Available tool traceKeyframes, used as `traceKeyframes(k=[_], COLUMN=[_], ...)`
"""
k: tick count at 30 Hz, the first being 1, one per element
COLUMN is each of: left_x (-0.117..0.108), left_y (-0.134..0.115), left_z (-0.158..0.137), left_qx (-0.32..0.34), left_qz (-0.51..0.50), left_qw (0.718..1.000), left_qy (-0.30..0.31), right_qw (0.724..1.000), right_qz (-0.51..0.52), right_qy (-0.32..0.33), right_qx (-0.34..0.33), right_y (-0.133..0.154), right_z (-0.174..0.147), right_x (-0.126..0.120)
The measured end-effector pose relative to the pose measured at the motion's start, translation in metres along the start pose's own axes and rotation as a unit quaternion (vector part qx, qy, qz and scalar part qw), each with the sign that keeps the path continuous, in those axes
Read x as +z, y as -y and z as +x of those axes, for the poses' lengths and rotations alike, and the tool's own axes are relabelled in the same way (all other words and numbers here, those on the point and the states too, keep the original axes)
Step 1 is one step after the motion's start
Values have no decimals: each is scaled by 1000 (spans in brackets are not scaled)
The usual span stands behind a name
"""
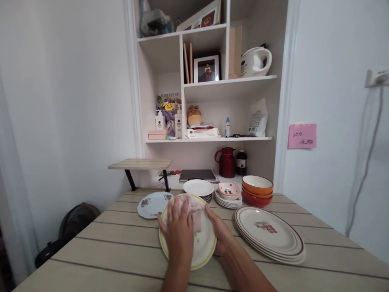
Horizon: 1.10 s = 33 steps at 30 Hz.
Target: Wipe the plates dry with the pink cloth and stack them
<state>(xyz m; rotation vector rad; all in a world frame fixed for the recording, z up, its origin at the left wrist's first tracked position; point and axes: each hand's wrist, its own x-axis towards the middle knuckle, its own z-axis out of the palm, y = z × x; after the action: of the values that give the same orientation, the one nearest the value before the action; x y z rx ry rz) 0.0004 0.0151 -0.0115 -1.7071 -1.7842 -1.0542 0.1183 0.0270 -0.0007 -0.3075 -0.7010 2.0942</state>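
A white plate with a yellow rim (203, 253) is tilted up above the table in front of me. My right hand (222, 233) grips its right edge, the thumb along the rim and the other fingers largely hidden. Over the plate's face lies my left hand (179, 227), fingers bent and somewhat apart, pressing a pale pink cloth (197, 221) against the surface. Part of the cloth shows between and beside the fingers. Just behind this plate, to the left, a flower-patterned plate (152, 206) rests flat on the table.
Oval plates (270, 233) are stacked at the right. Farther back stand white plates (198, 187), small dishes (229, 190) and orange and red bowls (257, 186). A small raised shelf (139, 164) stands at the back left, a red jug (227, 162) behind the dishes.
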Motion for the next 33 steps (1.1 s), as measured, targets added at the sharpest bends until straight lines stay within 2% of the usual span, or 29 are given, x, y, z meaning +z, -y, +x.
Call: traceKeyframes(k=[3, 6, 12, 22, 24, 27, 30, 33], left_x=[0, 2, 3, 1, 1, 8, 15, 15], left_y=[8, 8, -8, -24, -25, -26, -24, -15], left_z=[2, 1, -6, -16, -18, -20, -21, -16], left_qx=[-44, -43, 14, 124, 110, 30, -51, -94], left_qz=[39, 56, 24, -81, -87, -85, -72, -82], left_qw=[998, 997, 999, 989, 990, 995, 995, 992], left_qy=[-19, -20, -17, -1, 20, 42, 35, 19], right_qw=[999, 997, 975, 966, 962, 957, 959, 965], right_qz=[21, 39, 39, 41, 39, 18, 1, -5], right_qy=[-19, -54, -146, -146, -159, -176, -176, -169], right_qx=[-14, -40, -162, -209, -220, -230, -224, -200], right_y=[-3, 0, 16, 25, 27, 28, 25, 21], right_z=[2, 4, 3, -2, -3, -3, -2, -3], right_x=[3, 1, -13, -17, -18, -19, -18, -14])
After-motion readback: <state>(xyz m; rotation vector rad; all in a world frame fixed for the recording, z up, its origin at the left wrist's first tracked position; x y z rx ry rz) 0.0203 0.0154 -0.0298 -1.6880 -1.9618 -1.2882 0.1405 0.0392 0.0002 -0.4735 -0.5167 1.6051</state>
